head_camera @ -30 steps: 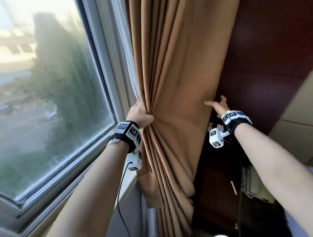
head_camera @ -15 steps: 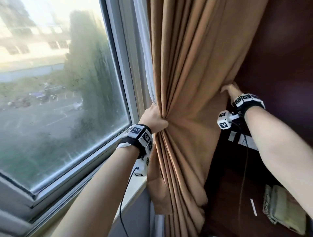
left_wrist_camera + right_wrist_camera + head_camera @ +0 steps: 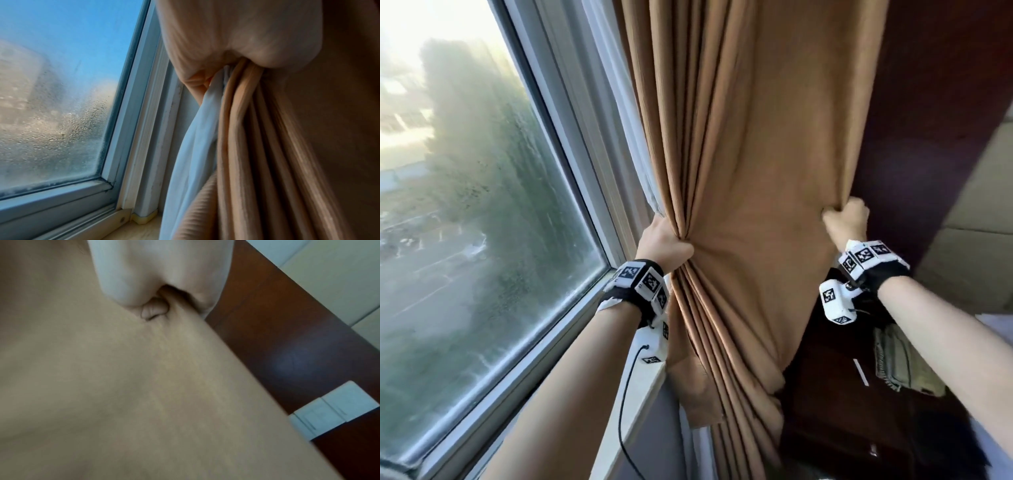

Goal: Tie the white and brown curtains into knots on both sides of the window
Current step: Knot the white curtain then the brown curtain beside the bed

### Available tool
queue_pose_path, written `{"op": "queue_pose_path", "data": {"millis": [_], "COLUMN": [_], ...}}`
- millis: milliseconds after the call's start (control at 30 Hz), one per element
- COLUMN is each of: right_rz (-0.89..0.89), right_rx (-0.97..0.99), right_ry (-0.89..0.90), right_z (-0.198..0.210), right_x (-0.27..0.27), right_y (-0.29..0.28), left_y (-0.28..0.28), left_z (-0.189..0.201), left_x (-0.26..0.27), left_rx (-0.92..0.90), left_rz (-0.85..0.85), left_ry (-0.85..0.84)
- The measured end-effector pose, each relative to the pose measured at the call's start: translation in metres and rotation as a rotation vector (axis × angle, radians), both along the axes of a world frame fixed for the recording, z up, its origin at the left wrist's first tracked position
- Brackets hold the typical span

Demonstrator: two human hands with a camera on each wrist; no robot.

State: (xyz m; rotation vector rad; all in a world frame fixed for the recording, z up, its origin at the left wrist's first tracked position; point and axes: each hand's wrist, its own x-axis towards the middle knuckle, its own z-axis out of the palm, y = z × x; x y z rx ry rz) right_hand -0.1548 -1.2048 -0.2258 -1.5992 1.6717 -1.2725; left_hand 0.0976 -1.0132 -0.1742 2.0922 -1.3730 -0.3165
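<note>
Our right hand (image 3: 847, 222), flat a second ago, now pinches the brown curtain (image 3: 750, 171) at its far edge while our left hand (image 3: 664, 245) grips its gathered folds and the white curtain (image 3: 197, 129) beside the window (image 3: 482, 205), so bunching can begin.

Left hand (image 3: 664, 240) fingers buried in brown curtain (image 3: 750, 171); curtain top, hem cut off.

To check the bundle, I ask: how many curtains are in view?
2. The brown curtain hangs between both hands; the white curtain shows as a strip between it and the window frame. More may be hidden behind.
</note>
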Motion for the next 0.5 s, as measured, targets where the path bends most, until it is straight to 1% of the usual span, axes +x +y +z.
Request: {"op": "queue_pose_path", "data": {"millis": [67, 100, 167, 233, 333, 400, 433, 500], "right_rz": [-0.01, 0.016, 0.125, 0.218, 0.277, 0.334, 0.355, 0.387], "right_rx": [-0.066, -0.121, -0.229, -0.297, -0.302, -0.272, -0.268, -0.243], "right_ry": [0.029, 0.058, 0.114, 0.138, 0.196, 0.268, 0.319, 0.396], "right_z": [0.001, 0.001, 0.0, -0.002, -0.006, -0.011, -0.013, -0.014], "right_x": [-0.007, -0.009, -0.002, 0.011, 0.036, 0.058, 0.067, 0.08], "right_y": [0.037, 0.062, 0.108, 0.14, 0.171, 0.185, 0.19, 0.195], "left_y": [0.001, 0.001, 0.002, 0.004, 0.008, 0.008, 0.009, 0.009], "left_z": [-0.001, -0.001, -0.002, -0.003, -0.003, -0.004, -0.002, 0.003], "left_x": [-0.002, -0.005, -0.011, -0.017, -0.027, -0.031, -0.034, -0.036], "left_rx": [-0.009, -0.011, -0.019, -0.047, -0.046, -0.005, 0.012, 0.019], "left_rz": [-0.005, -0.01, -0.019, -0.037, -0.097, -0.158, -0.211, -0.31], "left_ry": [-0.001, 0.005, 0.008, 0.017, 0.051, 0.088, 0.134, 0.295]}}
